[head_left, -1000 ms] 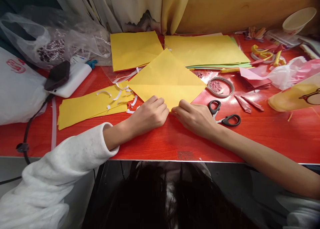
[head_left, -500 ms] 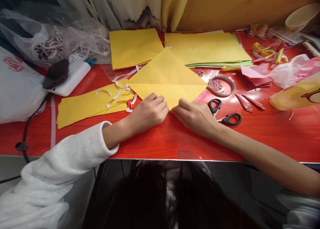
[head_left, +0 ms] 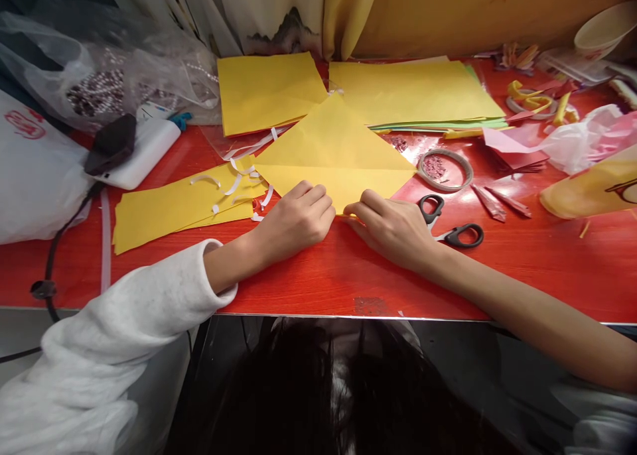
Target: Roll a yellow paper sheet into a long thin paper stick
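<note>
A yellow paper square lies turned like a diamond on the red table, with a crease running across its middle. Its near corner is between my two hands. My left hand, fingers curled, grips the paper's near edge just left of that corner. On the corner's right side, my right hand pinches the edge between thumb and fingers. Both fingertips are partly hidden. Black-handled scissors rest beside my right hand, their blades partly covered by it.
Yellow paper stacks stand at the back. Yellow strips with white scraps lie left. A tape roll, pink papers and a yellow cup are right. Plastic bags and a white device sit far left.
My right hand has shifted slightly at the near corner, its fingers lifted a little more. The corner's edge looks slightly turned up there. The view has moved a little.
</note>
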### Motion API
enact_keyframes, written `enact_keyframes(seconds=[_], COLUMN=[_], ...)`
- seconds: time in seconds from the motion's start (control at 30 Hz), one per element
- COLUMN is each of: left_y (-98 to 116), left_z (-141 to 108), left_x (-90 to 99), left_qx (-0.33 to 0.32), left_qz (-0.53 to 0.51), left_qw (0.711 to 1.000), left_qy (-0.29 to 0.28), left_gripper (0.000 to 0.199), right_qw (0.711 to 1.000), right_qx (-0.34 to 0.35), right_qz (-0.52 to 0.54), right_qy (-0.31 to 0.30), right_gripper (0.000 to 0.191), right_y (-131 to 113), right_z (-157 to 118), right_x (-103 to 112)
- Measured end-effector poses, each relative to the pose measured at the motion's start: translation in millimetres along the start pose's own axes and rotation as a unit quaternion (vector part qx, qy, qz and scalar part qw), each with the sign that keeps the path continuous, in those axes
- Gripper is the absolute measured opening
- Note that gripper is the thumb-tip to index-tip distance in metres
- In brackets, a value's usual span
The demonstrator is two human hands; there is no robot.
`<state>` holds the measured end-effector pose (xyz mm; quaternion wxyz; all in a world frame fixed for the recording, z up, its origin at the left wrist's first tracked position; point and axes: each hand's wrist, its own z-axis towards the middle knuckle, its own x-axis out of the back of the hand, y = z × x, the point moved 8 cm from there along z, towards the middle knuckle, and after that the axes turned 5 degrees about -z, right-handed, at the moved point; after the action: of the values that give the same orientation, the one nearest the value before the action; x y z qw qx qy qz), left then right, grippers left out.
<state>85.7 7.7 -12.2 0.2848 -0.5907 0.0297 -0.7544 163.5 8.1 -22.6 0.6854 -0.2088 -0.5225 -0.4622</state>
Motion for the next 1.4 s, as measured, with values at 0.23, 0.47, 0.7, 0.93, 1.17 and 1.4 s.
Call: enact_keyframes(seconds=[0.23,0.47,0.7,0.93,1.17,1.4], left_y=[-3.3,-0.8,-4.5,-3.7,-3.5,-3.3], left_z=[0.2,-1.7,-0.7,-1.2,-0.4,0.1], left_x=[1.5,0.1,1.9,1.0,-0.1,-0.3], left_qx=[0.022,-0.002,0.027,0.014,0.014,0.020], left_qz=[0.009,-0.008,-0.008,-0.014,-0.017,-0.014], left_qw=[1.000,1.000,0.999,0.999,1.000,0.999], left_qy=[0.011,0.023,0.023,0.025,0.016,0.020], left_gripper=[0.026,0.030,0.024,0.026,0.024,0.023], right_qw=[1.000,1.000,0.999,0.998,0.998,0.995], right_qx=[0.009,0.005,0.027,0.020,0.026,0.028], right_qz=[-0.006,-0.007,-0.019,-0.015,-0.014,-0.037], right_qy=[0.017,0.027,0.035,0.057,0.054,0.091], right_gripper=[0.027,0.026,0.027,0.026,0.028,0.027], right_y=[-0.8,-0.4,-3.1,-3.2,-3.9,-3.1], right_z=[-1.5,-1.1,-1.4,-0.7,-0.3,-2.2], right_x=[0.6,1.2,3.6,7.8,6.4,9.8])
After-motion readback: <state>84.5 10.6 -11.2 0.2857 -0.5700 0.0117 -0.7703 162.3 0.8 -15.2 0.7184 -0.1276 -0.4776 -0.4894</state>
